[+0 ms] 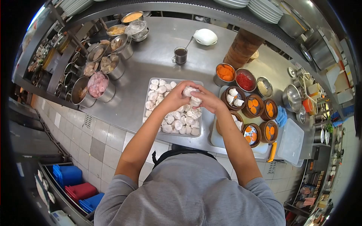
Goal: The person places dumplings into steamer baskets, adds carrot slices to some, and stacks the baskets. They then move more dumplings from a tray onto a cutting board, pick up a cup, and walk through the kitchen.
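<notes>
White pleated dumplings (189, 90) are gathered between my two hands, above a tray (146, 107) filled with more of them. My left hand (176, 97) curls around them from the left. From the right, my right hand (208, 98) closes on them with bent fingers; the exact number held is partly hidden. Beside my right forearm stand small round steamer baskets. One steamer basket (225, 94) holds several white dumplings, and another (236, 119) is partly covered by my forearm. Orange slices (253, 106) lie in the other baskets.
Bowls of orange slices (225, 72), red shreds (245, 80) and pale bits (264, 86) stand behind the baskets. A knife with a yellow handle (272, 152) lies at the front right. Metal pots (106, 90) line the left. A mug (180, 55) of dark liquid stands at the back.
</notes>
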Motion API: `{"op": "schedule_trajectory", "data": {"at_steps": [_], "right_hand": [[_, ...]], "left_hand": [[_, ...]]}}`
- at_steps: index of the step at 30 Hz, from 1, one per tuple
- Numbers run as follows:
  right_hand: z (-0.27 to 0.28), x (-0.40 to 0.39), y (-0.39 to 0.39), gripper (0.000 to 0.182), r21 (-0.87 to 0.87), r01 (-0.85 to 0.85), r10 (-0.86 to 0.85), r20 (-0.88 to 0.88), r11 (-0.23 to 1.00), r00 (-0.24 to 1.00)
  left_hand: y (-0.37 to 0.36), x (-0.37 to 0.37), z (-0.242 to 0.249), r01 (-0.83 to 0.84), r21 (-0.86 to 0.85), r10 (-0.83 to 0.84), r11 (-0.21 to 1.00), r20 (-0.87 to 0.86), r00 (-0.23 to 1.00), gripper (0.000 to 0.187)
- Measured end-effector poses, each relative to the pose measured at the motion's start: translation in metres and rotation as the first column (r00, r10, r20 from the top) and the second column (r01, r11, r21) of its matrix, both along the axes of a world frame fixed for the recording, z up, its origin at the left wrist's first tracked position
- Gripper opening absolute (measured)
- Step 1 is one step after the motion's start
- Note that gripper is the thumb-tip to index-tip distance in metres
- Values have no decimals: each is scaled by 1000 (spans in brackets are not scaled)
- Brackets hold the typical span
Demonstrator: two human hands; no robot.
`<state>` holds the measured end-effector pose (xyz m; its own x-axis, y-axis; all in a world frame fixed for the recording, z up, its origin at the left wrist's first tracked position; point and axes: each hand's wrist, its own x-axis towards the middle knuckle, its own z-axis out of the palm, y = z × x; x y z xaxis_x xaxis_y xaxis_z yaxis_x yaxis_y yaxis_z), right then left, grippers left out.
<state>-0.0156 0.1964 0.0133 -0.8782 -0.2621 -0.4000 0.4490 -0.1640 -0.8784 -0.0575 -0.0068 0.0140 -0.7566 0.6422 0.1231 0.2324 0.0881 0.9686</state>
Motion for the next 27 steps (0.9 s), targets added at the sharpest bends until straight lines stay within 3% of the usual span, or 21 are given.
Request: {"op": "schedule_trajectory", "data": {"at_steps": [1,3,4,5,6,7,8,9,10,11,12,13,14,15,16,19,20,25,27], "right_hand": [[4,5,-2,53,26,-8,8,-5,1000,1000],[10,9,-5,60,55,-29,30,-13,998,999],[12,9,-7,65,40,117,-108,-177,992,978],[13,11,-9,71,0,255,-241,-327,967,914],[51,18,-15,70,85,341,-242,-547,936,802],[72,24,-21,70,87,326,-231,-538,941,811],[88,28,-26,69,144,450,-210,-734,882,646],[95,29,-30,68,159,578,-142,-886,800,441],[85,31,-33,70,232,691,34,-957,684,287],[44,28,-37,76,236,703,111,-969,670,220],[0,32,-48,71,373,633,171,-918,679,358],[-46,38,-48,64,682,414,433,-715,602,548],[-89,47,-54,61,779,328,492,-602,534,629],[-90,43,-53,61,779,325,500,-604,537,621],[-88,34,-52,61,780,321,502,-601,537,622],[-79,29,-51,62,753,331,455,-624,569,636],[-73,25,-48,64,753,271,434,-590,599,681],[-81,12,-36,65,686,158,344,-534,711,773],[-80,12,-29,61,565,185,181,-528,804,830]], "left_hand": [[-5,7,-7,-10,-1,10,1000,0,1000,57],[-23,16,-29,-223,39,226,974,-117,967,66],[-34,22,-36,-283,84,287,955,-40,957,79],[-40,32,-46,-295,82,299,952,-34,954,79],[-44,47,-48,-385,2,379,923,-180,908,88],[-48,61,-50,-479,-65,434,876,-329,839,98],[-46,70,-55,-502,-123,414,856,-417,809,118],[-44,77,-60,-506,-123,418,853,-418,806,118],[-42,83,-65,-556,-178,434,812,-454,778,120],[-39,86,-72,-605,-227,446,764,-491,748,122],[-38,86,-84,-615,-204,462,762,-493,737,120],[-37,85,-81,-624,-199,473,756,-493,730,120],[-36,86,-75,-592,-351,345,726,-558,755,118],[-35,84,-72,-559,-493,208,666,-598,774,115],[-34,85,-78,-572,-475,255,669,-576,777,103],[-38,79,-82,-525,-489,237,696,-534,812,94],[-37,77,-82,-530,-470,236,706,-549,802,81],[-35,76,-81,-549,-318,361,773,-491,793,64],[-38,74,-84,-571,-260,412,779,-474,778,58]]}}
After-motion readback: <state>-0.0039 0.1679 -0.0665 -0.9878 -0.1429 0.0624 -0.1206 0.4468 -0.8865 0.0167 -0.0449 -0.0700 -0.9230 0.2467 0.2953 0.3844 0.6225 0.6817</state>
